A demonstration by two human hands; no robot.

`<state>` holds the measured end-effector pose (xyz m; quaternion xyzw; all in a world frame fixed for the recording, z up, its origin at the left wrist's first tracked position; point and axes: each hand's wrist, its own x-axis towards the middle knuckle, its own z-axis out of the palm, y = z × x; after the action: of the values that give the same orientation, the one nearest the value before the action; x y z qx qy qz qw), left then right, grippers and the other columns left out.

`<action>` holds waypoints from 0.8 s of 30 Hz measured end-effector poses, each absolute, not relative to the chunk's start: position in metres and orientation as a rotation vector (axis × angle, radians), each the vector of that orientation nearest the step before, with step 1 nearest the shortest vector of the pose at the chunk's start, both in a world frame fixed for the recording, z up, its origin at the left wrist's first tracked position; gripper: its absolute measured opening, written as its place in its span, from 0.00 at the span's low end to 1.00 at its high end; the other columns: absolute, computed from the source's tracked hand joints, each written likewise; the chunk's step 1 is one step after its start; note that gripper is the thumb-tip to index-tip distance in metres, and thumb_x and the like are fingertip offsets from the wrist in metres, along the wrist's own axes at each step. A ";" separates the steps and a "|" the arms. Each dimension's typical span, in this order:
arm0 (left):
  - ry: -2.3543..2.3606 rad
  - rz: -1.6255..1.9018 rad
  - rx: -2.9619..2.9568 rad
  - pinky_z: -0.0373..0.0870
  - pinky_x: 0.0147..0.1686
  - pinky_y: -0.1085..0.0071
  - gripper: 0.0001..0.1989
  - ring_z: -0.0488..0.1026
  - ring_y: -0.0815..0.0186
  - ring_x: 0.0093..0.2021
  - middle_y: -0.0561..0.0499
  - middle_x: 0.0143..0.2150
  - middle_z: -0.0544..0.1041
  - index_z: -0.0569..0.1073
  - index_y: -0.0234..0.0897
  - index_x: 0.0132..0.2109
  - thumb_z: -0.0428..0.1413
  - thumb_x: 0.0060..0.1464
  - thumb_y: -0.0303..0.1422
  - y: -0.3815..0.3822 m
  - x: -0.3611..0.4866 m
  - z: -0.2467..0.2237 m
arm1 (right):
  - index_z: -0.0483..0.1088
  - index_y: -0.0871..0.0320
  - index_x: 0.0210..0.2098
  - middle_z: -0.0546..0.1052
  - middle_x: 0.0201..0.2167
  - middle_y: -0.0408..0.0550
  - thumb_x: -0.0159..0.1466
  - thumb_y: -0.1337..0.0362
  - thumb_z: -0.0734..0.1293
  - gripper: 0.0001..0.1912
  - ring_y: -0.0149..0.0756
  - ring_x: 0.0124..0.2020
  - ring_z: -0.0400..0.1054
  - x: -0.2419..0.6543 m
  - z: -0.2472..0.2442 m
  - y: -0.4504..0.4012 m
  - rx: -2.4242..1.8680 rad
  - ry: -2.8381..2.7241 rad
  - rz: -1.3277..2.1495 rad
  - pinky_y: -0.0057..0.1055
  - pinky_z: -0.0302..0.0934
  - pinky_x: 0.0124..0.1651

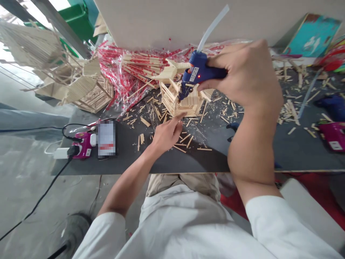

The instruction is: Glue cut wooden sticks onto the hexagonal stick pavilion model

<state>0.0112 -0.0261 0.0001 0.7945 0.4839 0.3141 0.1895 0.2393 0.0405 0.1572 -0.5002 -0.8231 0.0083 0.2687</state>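
Observation:
My right hand (242, 77) grips a blue hot glue gun (198, 70), with a translucent glue stick (212, 27) rising from its back. The gun's nozzle points down into a small lattice structure of wooden craft sticks (175, 102) and hides part of it. My left hand (167, 133) lies in front of the structure, holding nothing. Its extended index finger reaches the structure's lower front edge, though contact is hard to confirm.
Loose sticks (145, 121) litter the dark tabletop (126, 162). Behind lie red-printed plastic packs of sticks (126, 73), with larger stick structures (81, 86) at left. A magenta power socket (82, 145), blurred phone (106, 139), cables, and a second blue glue gun (332, 106) also sit nearby.

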 end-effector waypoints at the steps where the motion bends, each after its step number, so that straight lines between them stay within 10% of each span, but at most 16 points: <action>1: 1.363 0.882 2.236 0.67 0.36 0.73 0.22 0.76 0.68 0.32 0.53 0.34 0.80 0.70 0.42 0.70 0.47 0.74 0.37 -0.026 0.011 0.000 | 0.79 0.45 0.38 0.83 0.41 0.47 0.63 0.50 0.75 0.09 0.53 0.46 0.75 0.239 0.157 0.040 -1.344 -2.271 -0.069 0.47 0.63 0.48; 24: 1.404 0.738 2.264 0.66 0.35 0.72 0.23 0.77 0.65 0.33 0.50 0.37 0.81 0.70 0.40 0.70 0.45 0.74 0.38 -0.024 0.012 0.002 | 0.80 0.45 0.44 0.84 0.44 0.47 0.66 0.51 0.72 0.10 0.53 0.49 0.76 0.243 0.155 0.042 -1.279 -2.351 -0.163 0.48 0.65 0.48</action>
<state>0.0118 -0.0240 0.0019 0.8044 0.4990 0.2624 0.1874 0.2428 0.0422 0.1548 -0.4644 -0.8537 -0.0591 0.2282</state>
